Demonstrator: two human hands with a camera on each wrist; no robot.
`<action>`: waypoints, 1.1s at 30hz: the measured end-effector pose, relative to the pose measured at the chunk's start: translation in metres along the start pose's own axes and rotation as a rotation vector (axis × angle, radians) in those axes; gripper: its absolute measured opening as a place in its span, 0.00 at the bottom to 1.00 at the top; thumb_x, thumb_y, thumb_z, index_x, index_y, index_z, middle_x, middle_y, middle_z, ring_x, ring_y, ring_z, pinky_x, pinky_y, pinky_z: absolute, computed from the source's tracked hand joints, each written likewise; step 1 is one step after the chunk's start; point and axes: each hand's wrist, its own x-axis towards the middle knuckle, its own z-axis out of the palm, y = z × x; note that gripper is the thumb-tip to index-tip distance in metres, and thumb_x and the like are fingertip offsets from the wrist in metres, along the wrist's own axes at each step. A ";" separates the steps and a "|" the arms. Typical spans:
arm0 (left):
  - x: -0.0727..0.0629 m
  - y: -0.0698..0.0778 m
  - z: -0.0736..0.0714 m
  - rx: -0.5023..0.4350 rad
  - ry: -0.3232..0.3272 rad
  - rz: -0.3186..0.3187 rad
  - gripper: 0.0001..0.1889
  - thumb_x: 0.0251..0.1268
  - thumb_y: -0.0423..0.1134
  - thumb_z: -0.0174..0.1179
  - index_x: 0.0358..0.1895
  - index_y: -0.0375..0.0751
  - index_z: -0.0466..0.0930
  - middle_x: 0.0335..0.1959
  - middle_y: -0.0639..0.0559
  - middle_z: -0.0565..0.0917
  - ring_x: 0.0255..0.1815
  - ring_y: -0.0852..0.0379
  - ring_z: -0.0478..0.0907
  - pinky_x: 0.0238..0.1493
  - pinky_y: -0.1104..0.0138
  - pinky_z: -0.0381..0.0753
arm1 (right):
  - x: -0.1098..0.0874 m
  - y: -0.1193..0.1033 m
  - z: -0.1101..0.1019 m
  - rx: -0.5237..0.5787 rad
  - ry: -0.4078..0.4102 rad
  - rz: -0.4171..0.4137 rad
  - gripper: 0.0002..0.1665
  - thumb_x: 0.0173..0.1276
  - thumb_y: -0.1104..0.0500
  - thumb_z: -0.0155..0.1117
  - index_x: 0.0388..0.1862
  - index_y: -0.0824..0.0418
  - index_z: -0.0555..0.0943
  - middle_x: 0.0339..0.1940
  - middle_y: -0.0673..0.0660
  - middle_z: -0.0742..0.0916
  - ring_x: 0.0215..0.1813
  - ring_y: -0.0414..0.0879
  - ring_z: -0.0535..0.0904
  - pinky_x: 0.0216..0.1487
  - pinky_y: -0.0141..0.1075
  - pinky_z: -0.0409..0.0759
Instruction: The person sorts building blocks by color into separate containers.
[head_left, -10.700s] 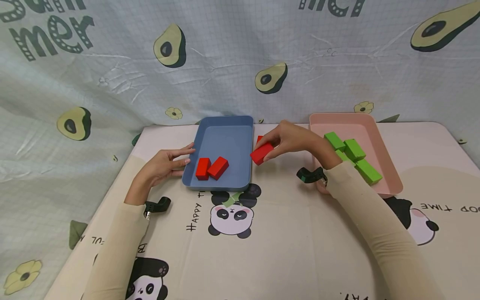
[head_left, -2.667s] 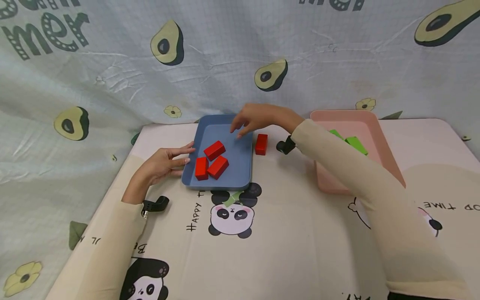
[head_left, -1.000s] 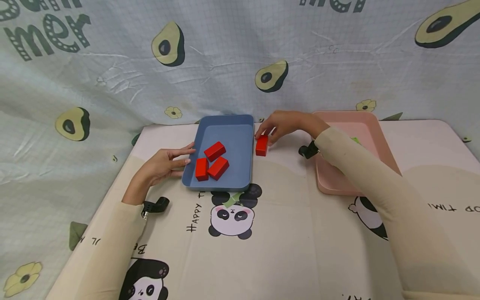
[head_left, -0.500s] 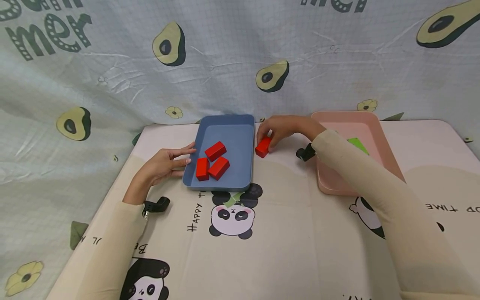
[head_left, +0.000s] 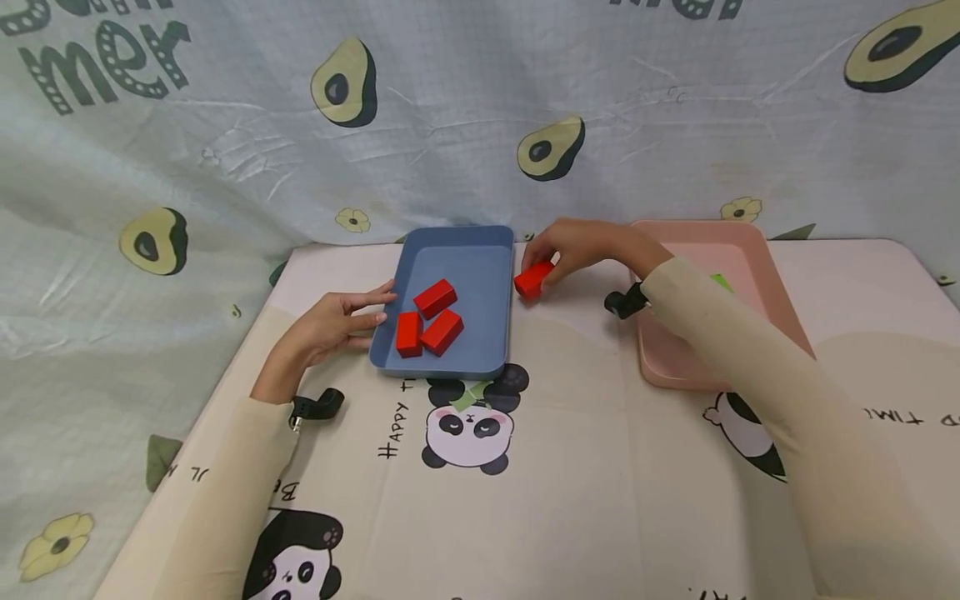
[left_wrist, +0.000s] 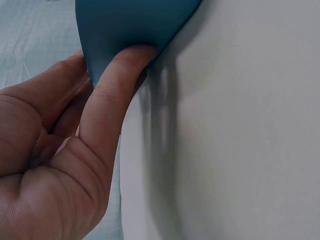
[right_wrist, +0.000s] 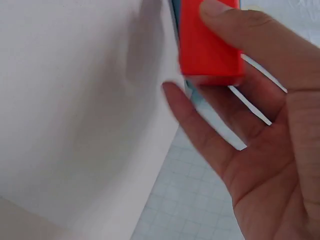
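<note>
My right hand [head_left: 573,247] pinches a red block [head_left: 534,281] between thumb and fingers, just right of the blue tray [head_left: 487,350]. In the right wrist view the thumb lies along the face of this red block [right_wrist: 210,45], with one lower finger off it. My left hand [head_left: 330,329] rests its outstretched fingertips against the tray's left side; up close, a fingertip presses the outer wall of the blue tray [left_wrist: 135,25]. Inside the tray lie a red block [head_left: 435,298], a second red block [head_left: 408,334] and a third red block [head_left: 442,332], close together.
A pink tray [head_left: 663,367] stands at the right, partly hidden by the right sleeve [head_left: 750,367]; a bit of a green block [head_left: 722,282] shows in it. Behind the table [head_left: 577,467] hangs a printed cloth [head_left: 450,108].
Over the longer span a third red block came into the blue tray. Within the last second my right hand took hold of the red block beside it and tilted it up. The left hand stayed put.
</note>
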 end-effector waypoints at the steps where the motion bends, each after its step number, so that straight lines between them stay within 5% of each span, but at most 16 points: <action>1: 0.000 0.000 0.000 0.003 0.004 -0.001 0.28 0.74 0.31 0.60 0.75 0.44 0.68 0.82 0.58 0.57 0.71 0.47 0.71 0.51 0.59 0.85 | -0.002 -0.001 -0.001 -0.001 0.009 -0.005 0.19 0.63 0.59 0.76 0.53 0.59 0.86 0.48 0.54 0.88 0.51 0.50 0.81 0.57 0.46 0.82; 26: 0.001 0.000 0.001 -0.010 0.003 -0.003 0.28 0.74 0.31 0.60 0.75 0.42 0.69 0.82 0.59 0.57 0.74 0.48 0.68 0.51 0.60 0.85 | -0.018 0.000 -0.001 -0.006 0.082 -0.029 0.21 0.60 0.59 0.79 0.54 0.57 0.89 0.46 0.55 0.91 0.48 0.48 0.85 0.56 0.46 0.84; 33: 0.001 -0.001 0.000 -0.010 0.001 0.001 0.28 0.74 0.31 0.60 0.75 0.42 0.69 0.82 0.59 0.57 0.74 0.48 0.67 0.51 0.59 0.85 | -0.022 -0.002 -0.002 0.002 0.099 -0.031 0.22 0.58 0.56 0.81 0.53 0.57 0.90 0.43 0.52 0.91 0.40 0.46 0.81 0.44 0.39 0.83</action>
